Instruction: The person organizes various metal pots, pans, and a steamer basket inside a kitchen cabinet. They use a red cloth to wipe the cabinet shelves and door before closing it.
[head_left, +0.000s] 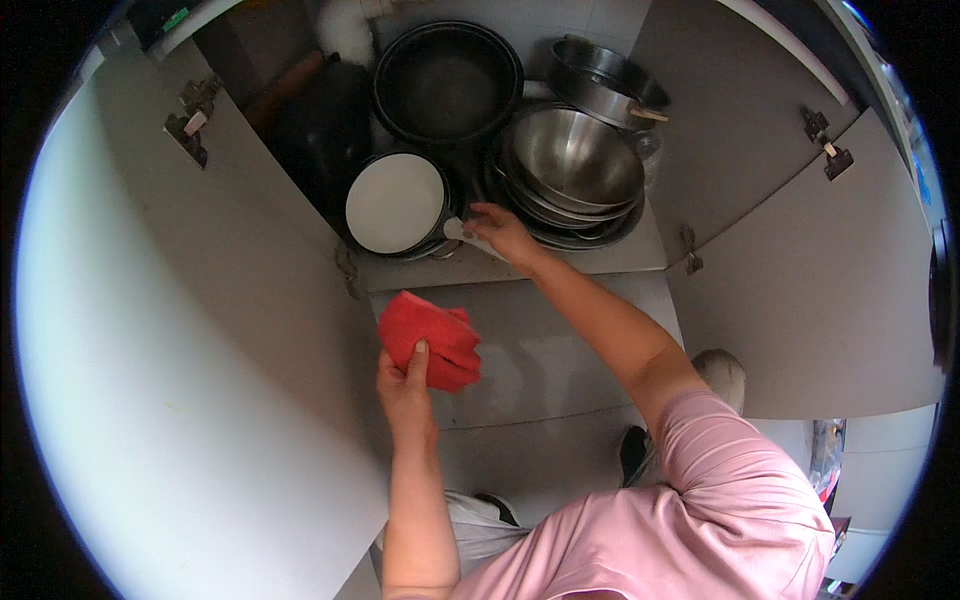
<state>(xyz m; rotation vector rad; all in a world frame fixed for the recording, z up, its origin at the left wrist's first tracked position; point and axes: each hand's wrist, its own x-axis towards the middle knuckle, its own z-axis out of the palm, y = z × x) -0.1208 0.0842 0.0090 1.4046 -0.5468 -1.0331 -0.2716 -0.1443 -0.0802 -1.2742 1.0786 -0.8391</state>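
Note:
My left hand (407, 382) grips a folded red cloth (431, 341) in front of the cabinet, thumb on top. Over the pale handle (474, 238) of a frying pan with a white inside (395, 202), my right hand (506, 236) reaches in with its fingers apart. It is at or just above the handle; whether it touches is unclear. The white pan rests on other dark cookware at the left front of the cabinet floor. Right of my hand stands a stack of metal bowls and pans, topped by a stainless steel bowl (577, 157).
A large round black pan (448, 82) stands behind the white one. Metal pots (607, 82) sit at the back right, and a dark vessel (322, 127) is at the back left. Cabinet doors stand ajar on the left (225, 337) and right (817, 285). The cabinet floor's front edge (442, 282) crosses below.

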